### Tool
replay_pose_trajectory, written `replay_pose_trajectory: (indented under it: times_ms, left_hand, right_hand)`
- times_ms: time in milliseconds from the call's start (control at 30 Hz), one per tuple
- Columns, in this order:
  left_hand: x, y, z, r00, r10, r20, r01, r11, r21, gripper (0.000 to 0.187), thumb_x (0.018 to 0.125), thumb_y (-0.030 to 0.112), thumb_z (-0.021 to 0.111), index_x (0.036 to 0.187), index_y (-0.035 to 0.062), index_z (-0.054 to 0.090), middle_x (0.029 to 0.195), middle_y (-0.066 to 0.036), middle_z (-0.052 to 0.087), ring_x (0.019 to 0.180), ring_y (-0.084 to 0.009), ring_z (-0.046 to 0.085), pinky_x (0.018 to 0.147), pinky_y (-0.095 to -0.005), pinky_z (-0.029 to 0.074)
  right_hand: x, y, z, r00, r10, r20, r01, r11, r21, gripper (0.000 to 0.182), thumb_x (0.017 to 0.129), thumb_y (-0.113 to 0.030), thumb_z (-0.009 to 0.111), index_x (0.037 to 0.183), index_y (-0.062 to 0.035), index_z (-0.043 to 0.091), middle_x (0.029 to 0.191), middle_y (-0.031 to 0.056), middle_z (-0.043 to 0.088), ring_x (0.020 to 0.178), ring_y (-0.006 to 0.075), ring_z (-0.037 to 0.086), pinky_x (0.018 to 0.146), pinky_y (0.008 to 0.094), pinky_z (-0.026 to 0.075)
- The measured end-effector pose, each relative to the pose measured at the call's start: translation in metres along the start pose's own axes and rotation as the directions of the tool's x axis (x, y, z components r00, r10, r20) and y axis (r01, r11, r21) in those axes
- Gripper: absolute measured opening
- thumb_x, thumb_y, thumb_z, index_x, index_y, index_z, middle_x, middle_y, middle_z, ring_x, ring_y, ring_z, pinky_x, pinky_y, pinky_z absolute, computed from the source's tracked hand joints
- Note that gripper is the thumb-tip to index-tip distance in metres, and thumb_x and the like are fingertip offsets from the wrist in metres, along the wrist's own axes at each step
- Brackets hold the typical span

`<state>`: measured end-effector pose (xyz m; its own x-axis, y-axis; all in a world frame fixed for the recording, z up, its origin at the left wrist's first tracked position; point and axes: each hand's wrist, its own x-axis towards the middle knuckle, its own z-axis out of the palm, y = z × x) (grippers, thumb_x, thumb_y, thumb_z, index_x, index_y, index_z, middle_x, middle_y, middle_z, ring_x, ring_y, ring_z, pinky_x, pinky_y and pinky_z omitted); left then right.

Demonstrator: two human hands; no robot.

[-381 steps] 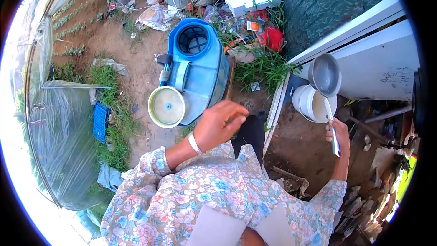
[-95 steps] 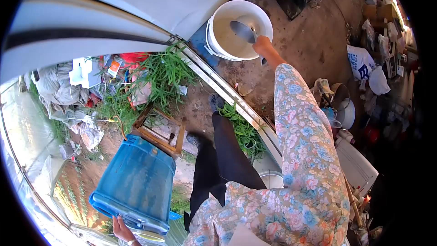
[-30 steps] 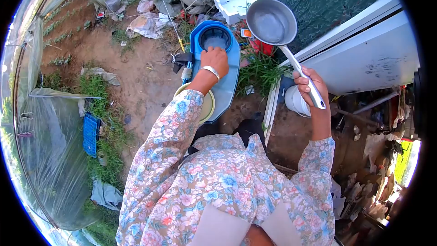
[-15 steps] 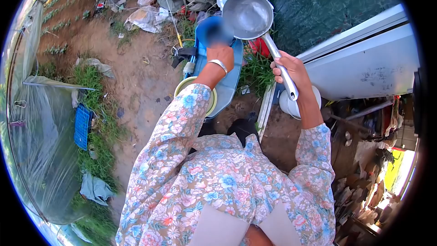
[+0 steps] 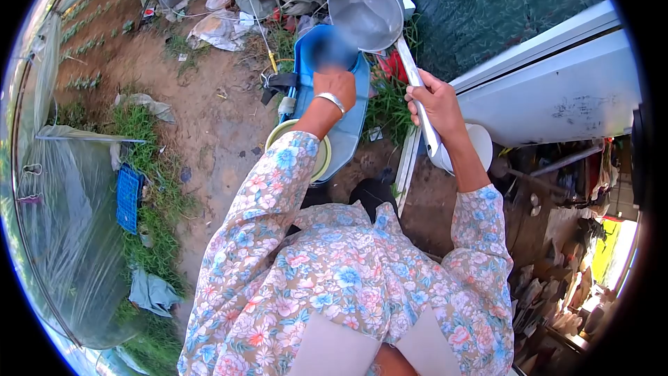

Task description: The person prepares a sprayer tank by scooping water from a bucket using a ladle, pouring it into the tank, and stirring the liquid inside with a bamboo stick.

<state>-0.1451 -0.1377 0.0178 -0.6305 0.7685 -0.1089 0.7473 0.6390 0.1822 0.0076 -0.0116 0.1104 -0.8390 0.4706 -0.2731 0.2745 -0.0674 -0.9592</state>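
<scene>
My right hand is closed around the long handle of a silver metal saucepan. The pan's hollow faces me, with no food visible inside. My left hand, a silver bangle at its wrist, reaches over a light blue plastic tub. A darker blue round container is at the tub's far end, right by the left fingers. A blur covers those fingers and the container's middle, so whether they grip anything is hidden. Below the left wrist, a pale yellow-rimmed bucket is partly covered by the floral sleeve.
A white appliance-like box and dark green sheeting stand on the right. Behind my right forearm is a white round container. Crumpled sacks lie ahead. Plastic film and a blue crate are left.
The saucepan and my right hand have shifted slightly left and up, the pan tipping a little. My left hand stays nearly in place over the blue tub.
</scene>
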Motion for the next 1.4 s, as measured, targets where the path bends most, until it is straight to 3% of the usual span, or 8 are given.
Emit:
replay_pose_trajectory:
  times_ms: [267, 400, 533, 667, 800, 1000, 1267, 1400]
  left_hand:
    - [0.002, -0.003, 0.005, 1.000, 0.009, -0.026, -0.009, 1.000, 0.000, 0.025, 0.073, 0.019, 0.058, 0.092, 0.0043, 0.065, 0.101, -0.012, 0.062, 0.099, -0.0299, 0.055, 0.081, -0.0421, 0.044]
    - [0.002, -0.003, 0.011, 0.998, 0.011, -0.056, -0.009, 0.999, 0.046, 0.026, 0.073, 0.022, 0.061, 0.093, 0.0059, 0.064, 0.101, -0.011, 0.062, 0.100, -0.0298, 0.055, 0.082, -0.0420, 0.044]
    - [0.003, -0.002, 0.006, 1.000, 0.009, -0.021, -0.007, 0.998, 0.066, 0.032, 0.072, 0.025, 0.065, 0.099, 0.0072, 0.062, 0.102, -0.010, 0.062, 0.100, -0.0295, 0.055, 0.082, -0.0411, 0.045]
    - [-0.005, -0.002, -0.002, 0.999, 0.043, -0.028, -0.040, 0.994, 0.100, 0.044, 0.072, 0.027, 0.067, 0.111, 0.0067, 0.058, 0.100, -0.010, 0.061, 0.096, -0.0286, 0.056, 0.080, -0.0389, 0.046]
    - [-0.005, 0.003, -0.008, 0.991, 0.101, -0.089, -0.094, 0.992, 0.082, 0.043, 0.072, 0.023, 0.068, 0.110, 0.0058, 0.059, 0.099, -0.013, 0.061, 0.093, -0.0319, 0.057, 0.080, -0.0395, 0.047]
    - [0.007, -0.013, -0.001, 0.993, 0.120, -0.008, -0.115, 0.969, 0.218, 0.033, 0.081, 0.022, 0.060, 0.108, 0.0042, 0.062, 0.096, -0.016, 0.063, 0.083, -0.0326, 0.061, 0.071, -0.0420, 0.048]
    - [0.020, 0.014, -0.017, 0.984, -0.151, 0.097, 0.097, 0.903, 0.419, 0.032, 0.084, 0.023, 0.056, 0.101, -0.0035, 0.065, 0.093, -0.023, 0.065, 0.079, -0.0336, 0.064, 0.074, -0.0407, 0.049]
    - [0.014, -0.025, -0.013, 0.946, -0.321, 0.036, 0.302, 0.920, 0.249, 0.032, 0.081, 0.020, 0.058, 0.099, -0.0049, 0.065, 0.087, -0.022, 0.066, 0.066, -0.0300, 0.064, 0.064, -0.0383, 0.050]
  right_hand:
    - [-0.010, 0.009, 0.003, 0.983, -0.183, -0.030, 0.160, 0.919, -0.361, 0.047, 0.081, -0.011, 0.055, 0.126, 0.0006, 0.048, 0.062, 0.0026, 0.054, 0.047, 0.0059, 0.050, 0.042, 0.0239, 0.043]
    - [-0.005, 0.032, -0.006, 0.771, -0.623, 0.132, 0.542, 0.533, -0.650, 0.047, 0.077, -0.011, 0.058, 0.122, 0.0027, 0.050, 0.081, 0.0168, 0.059, 0.069, 0.0275, 0.059, 0.064, 0.0335, 0.047]
    - [-0.015, 0.045, -0.024, 0.812, -0.584, -0.002, 0.449, 0.627, -0.636, 0.046, 0.076, -0.010, 0.058, 0.119, 0.0026, 0.052, 0.088, 0.0216, 0.057, 0.080, 0.0351, 0.057, 0.072, 0.0365, 0.045]
    - [-0.036, 0.081, -0.082, 0.930, -0.125, -0.345, 0.072, 0.984, -0.163, 0.048, 0.082, -0.009, 0.056, 0.128, 0.0016, 0.046, 0.064, 0.0028, 0.054, 0.048, 0.0057, 0.048, 0.044, 0.0219, 0.042]
    - [-0.062, 0.151, -0.191, 0.830, 0.101, -0.548, -0.014, 0.987, 0.160, 0.044, 0.082, -0.008, 0.053, 0.124, 0.0024, 0.047, 0.058, 0.0021, 0.051, 0.046, 0.0082, 0.049, 0.041, 0.0240, 0.042]
    - [-0.100, 0.316, -0.378, 0.487, 0.437, -0.756, -0.228, 0.899, 0.373, 0.012, 0.081, -0.008, 0.054, 0.086, 0.0030, 0.056, 0.060, 0.0075, 0.054, 0.044, 0.0138, 0.051, 0.039, 0.0275, 0.044]
    - [-0.047, 0.531, -0.512, 0.074, 0.740, -0.668, -0.410, 0.634, 0.656, 0.019, 0.075, -0.009, 0.058, 0.085, 0.0081, 0.058, 0.062, 0.0121, 0.057, 0.047, 0.0209, 0.057, 0.040, 0.0329, 0.046]
    - [-0.004, 0.590, -0.530, 0.142, 0.755, -0.640, -0.623, 0.571, 0.535, 0.015, 0.072, -0.007, 0.058, 0.073, 0.0074, 0.063, 0.062, 0.0154, 0.061, 0.050, 0.0233, 0.062, 0.044, 0.0356, 0.048]
